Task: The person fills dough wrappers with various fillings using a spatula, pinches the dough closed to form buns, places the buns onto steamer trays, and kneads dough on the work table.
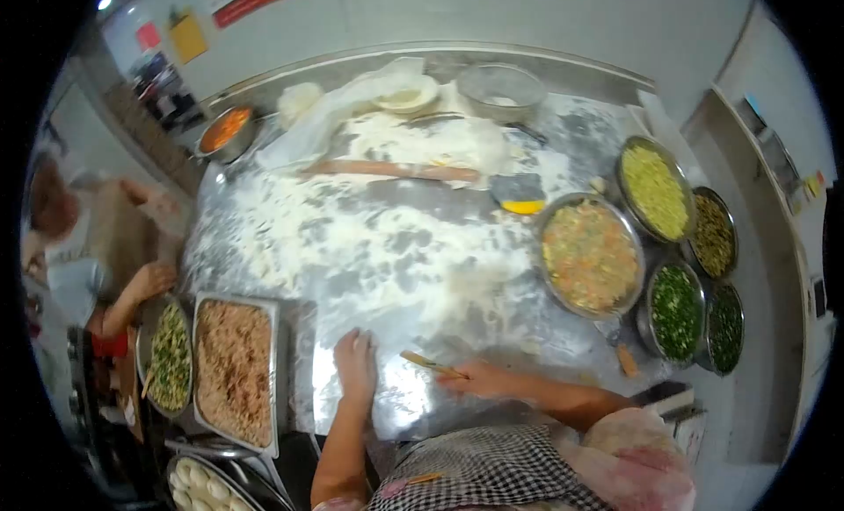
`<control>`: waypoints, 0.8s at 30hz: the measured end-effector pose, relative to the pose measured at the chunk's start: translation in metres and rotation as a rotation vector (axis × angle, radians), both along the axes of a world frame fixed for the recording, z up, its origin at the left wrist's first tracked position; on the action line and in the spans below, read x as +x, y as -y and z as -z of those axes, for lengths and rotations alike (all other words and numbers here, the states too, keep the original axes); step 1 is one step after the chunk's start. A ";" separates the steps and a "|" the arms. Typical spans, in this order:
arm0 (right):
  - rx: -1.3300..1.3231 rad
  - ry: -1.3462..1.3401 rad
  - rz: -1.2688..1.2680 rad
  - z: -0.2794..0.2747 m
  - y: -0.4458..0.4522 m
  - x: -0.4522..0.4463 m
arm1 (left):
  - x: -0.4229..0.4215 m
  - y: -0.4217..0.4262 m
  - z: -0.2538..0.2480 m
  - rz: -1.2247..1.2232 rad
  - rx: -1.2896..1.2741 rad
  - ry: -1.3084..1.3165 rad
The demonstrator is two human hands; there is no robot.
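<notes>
My left hand [354, 368] lies on the floured metal table [396, 310] near its front edge, fingers stretched forward, holding nothing. To its right, my right hand [477, 379] is closed round one end of a thin flat wooden filling stick [426, 362]. The stick points left and slightly away from me, over the tabletop. Left of my left hand stands a steel tray of minced meat filling [234, 370]. A large bowl of mixed vegetable filling [591, 256] sits beyond my right hand.
A rolling pin [396, 170] and a scraper with a yellow handle [522, 205] lie farther back. Bowls of chopped greens [676, 313] and shredded yellow filling [653, 191] line the right side. Another person [123, 238] is at the left, beside a bowl of green-and-yellow filling [170, 357].
</notes>
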State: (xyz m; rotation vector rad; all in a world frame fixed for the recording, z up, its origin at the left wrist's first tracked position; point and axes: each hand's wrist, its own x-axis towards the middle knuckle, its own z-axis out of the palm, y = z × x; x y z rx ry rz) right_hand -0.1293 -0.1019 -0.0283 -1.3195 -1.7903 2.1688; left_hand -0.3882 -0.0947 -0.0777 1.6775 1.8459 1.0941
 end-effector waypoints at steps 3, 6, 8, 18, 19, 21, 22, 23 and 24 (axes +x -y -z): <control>-0.084 -0.123 0.244 0.022 0.019 0.048 | -0.018 0.029 0.014 0.093 -0.029 0.042; -0.125 -0.147 0.383 0.020 0.022 0.074 | -0.017 0.049 -0.021 0.221 0.126 -0.302; -0.139 -0.141 0.432 0.016 0.020 0.078 | -0.021 0.054 -0.019 0.183 0.090 -0.356; -0.069 -0.189 0.409 0.017 0.012 0.067 | 0.039 0.025 -0.036 0.373 -0.195 -0.793; -0.029 -0.189 0.405 0.014 0.005 0.064 | 0.040 0.018 -0.036 0.349 -0.200 -0.783; 0.017 -0.057 0.340 -0.018 -0.021 0.063 | 0.041 0.008 -0.033 0.258 -0.197 -0.736; 0.041 0.008 0.307 -0.034 -0.039 0.063 | 0.041 0.005 -0.031 0.212 -0.189 -0.706; 0.159 0.144 0.331 -0.034 -0.055 0.064 | 0.041 0.005 -0.030 0.167 -0.182 -0.676; 0.279 0.281 0.353 -0.029 -0.070 0.066 | 0.040 0.006 -0.030 0.129 -0.175 -0.563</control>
